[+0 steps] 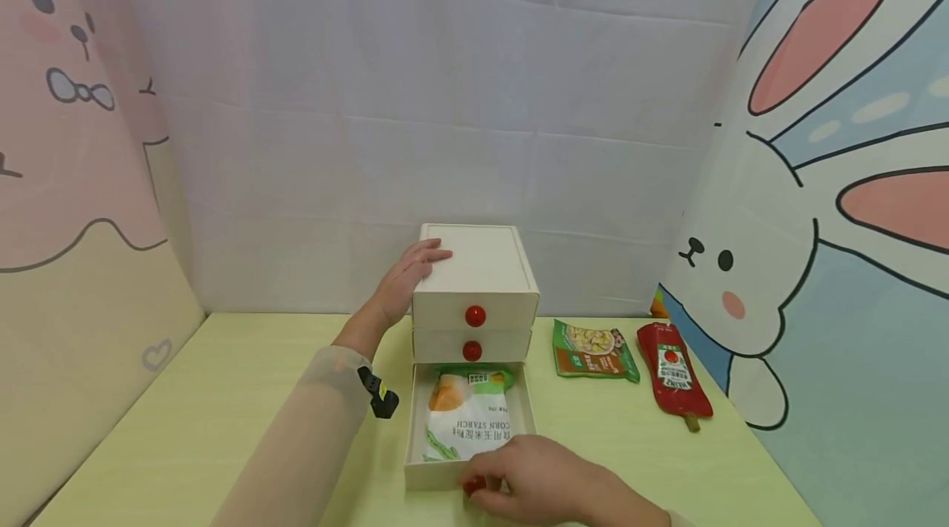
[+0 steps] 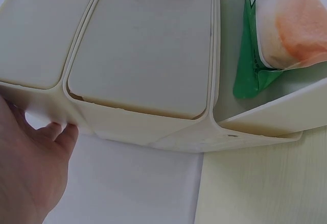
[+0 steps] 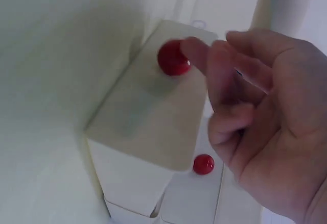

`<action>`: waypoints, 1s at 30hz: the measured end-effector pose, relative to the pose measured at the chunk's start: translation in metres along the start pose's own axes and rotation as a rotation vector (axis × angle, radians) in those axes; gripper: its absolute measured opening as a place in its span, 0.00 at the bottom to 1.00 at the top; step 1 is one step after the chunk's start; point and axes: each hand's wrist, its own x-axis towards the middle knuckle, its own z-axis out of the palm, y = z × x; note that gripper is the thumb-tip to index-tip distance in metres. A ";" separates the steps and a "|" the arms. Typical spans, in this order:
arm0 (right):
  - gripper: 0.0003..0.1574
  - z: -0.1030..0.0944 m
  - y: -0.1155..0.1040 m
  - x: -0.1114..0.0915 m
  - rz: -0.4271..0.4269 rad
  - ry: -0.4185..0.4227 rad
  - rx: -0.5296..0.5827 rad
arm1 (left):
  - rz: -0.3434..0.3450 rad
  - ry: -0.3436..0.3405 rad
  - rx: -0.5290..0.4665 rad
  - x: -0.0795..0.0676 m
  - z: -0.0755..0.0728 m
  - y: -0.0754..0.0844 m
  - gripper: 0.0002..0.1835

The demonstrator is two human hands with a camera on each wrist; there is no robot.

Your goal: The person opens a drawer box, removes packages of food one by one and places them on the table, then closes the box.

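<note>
A white drawer unit [image 1: 475, 259] with red knobs stands at the table's back. Its bottom drawer [image 1: 433, 476] is pulled out, holding a white and green corn starch bag [image 1: 469, 420]. My left hand [image 1: 404, 280] rests at the unit's upper left edge, fingers extended onto its top. In the left wrist view, that hand [image 2: 36, 168] lies against the cabinet's side. My right hand [image 1: 537, 478] is at the bottom drawer's front. In the right wrist view, one fingertip meets the red knob [image 3: 173, 58]; the other fingers are loosely bent, with no pinch visible.
Right of the unit lie a green and brown food packet [image 1: 593, 351] and a red Heinz ketchup pouch [image 1: 673, 370]. Both are on the pale yellow table [image 1: 608, 420]. A white curtain [image 1: 445, 99] hangs behind, with printed cartoon curtains at both sides.
</note>
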 end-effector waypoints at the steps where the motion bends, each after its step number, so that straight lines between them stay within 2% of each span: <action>1: 0.12 -0.004 0.000 0.001 0.009 0.051 -0.006 | 0.002 0.000 0.002 0.000 0.000 0.000 0.29; 3: 0.10 -0.012 0.002 0.003 0.042 0.170 -0.029 | 0.008 0.000 0.004 0.000 0.000 -0.001 0.30; 6: 0.10 -0.019 0.008 0.007 0.142 0.316 -0.067 | 0.009 0.004 0.005 0.001 0.000 -0.001 0.30; 9: 0.13 -0.020 0.015 0.014 0.276 0.372 -0.110 | 0.012 0.008 0.000 0.002 0.000 -0.002 0.29; 13: 0.19 -0.017 0.025 0.026 0.447 0.356 -0.142 | 0.014 0.009 -0.007 0.001 0.000 -0.002 0.29; 17: 0.16 -0.012 0.030 0.036 0.567 0.309 -0.187 | 0.016 0.003 -0.008 0.001 0.000 -0.002 0.29; 22: 0.22 -0.009 0.031 0.047 0.644 0.245 -0.241 | 0.001 -0.001 -0.001 0.001 0.001 -0.002 0.30; 30: 0.25 -0.009 0.035 0.055 0.700 0.193 -0.293 | 0.012 -0.002 0.005 0.002 -0.001 -0.002 0.29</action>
